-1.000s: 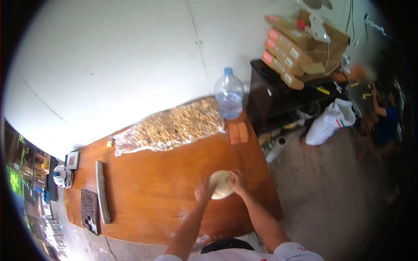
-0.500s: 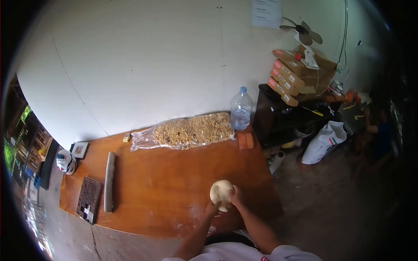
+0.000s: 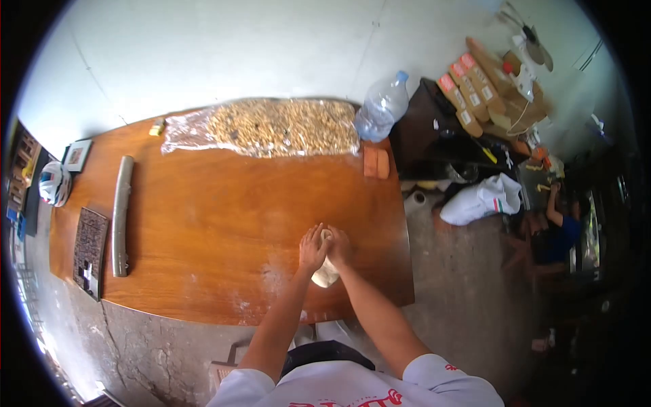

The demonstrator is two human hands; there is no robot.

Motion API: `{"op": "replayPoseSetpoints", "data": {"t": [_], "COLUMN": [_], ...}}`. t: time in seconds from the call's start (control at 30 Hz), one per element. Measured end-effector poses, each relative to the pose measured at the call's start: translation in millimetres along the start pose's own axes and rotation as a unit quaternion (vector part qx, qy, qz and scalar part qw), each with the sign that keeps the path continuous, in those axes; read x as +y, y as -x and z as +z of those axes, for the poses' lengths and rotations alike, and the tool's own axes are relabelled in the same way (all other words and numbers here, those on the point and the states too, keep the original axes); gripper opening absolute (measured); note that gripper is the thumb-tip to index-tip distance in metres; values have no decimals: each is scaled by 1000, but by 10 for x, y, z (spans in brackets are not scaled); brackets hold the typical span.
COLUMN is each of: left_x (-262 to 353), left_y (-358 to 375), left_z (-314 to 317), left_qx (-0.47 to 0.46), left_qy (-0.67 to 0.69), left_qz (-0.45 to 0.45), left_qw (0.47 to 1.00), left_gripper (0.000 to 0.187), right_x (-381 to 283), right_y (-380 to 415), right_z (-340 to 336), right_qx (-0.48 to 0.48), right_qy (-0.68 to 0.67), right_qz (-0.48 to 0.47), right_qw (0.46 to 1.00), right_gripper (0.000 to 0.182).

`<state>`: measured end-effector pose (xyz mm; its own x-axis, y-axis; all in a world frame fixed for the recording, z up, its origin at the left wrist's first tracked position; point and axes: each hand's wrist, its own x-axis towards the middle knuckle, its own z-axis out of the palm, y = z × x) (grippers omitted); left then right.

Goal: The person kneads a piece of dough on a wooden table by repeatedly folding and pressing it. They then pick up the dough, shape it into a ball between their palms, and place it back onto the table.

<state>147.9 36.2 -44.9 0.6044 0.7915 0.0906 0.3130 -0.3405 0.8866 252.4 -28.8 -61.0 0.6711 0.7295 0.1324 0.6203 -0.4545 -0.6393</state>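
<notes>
A pale lump of dough (image 3: pixel 325 275) lies on the wooden table (image 3: pixel 224 224) near its front edge, partly covered by both hands. My left hand (image 3: pixel 313 249) wraps over its far left side, fingers curled onto it. On the other side my right hand (image 3: pixel 339 246) grips the dough close against the left one. The far part of the dough is mostly hidden under my fingers, and its near end shows between my wrists. White flour smudges (image 3: pixel 271 278) mark the tabletop to the left of the dough.
At the back lie a clear bag of brown crumbly pieces (image 3: pixel 285 127), a large water bottle (image 3: pixel 383 108) and orange bricks (image 3: pixel 376 163). A grey tube (image 3: pixel 122 217) and dark patterned panel (image 3: pixel 89 251) are on the left. Beyond the right edge are a white sack (image 3: pixel 478 201) and a person (image 3: pixel 566 230).
The dough was held up as a round flat piece; now it is down on the table, folded narrower under both hands. The view has tilted downward.
</notes>
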Motion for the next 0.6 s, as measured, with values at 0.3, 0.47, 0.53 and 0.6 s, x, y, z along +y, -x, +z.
{"op": "replayPoseSetpoints", "data": {"t": [0.3,0.47,0.53,0.6], "left_x": [-125,-120,-92,-110], "left_y": [-94,-530,-621,-646], "left_z": [29,35,67,114], "left_qx": [9,5,18,41], "left_qy": [-201,-251,-219,-232], "left_qz": [84,51,16,28], "left_qw": [976,967,976,971], "left_gripper": [53,59,59,58], "right_x": [-170,-82,-70,-19], "right_y": [-139,-878,-1022,-1133], "right_z": [4,66,131,128], "right_qx": [91,58,47,56], "right_qy": [141,92,77,72], "right_qz": [-49,-67,-71,-75], "right_qw": [985,992,993,993], "right_gripper": [32,19,17,17]}}
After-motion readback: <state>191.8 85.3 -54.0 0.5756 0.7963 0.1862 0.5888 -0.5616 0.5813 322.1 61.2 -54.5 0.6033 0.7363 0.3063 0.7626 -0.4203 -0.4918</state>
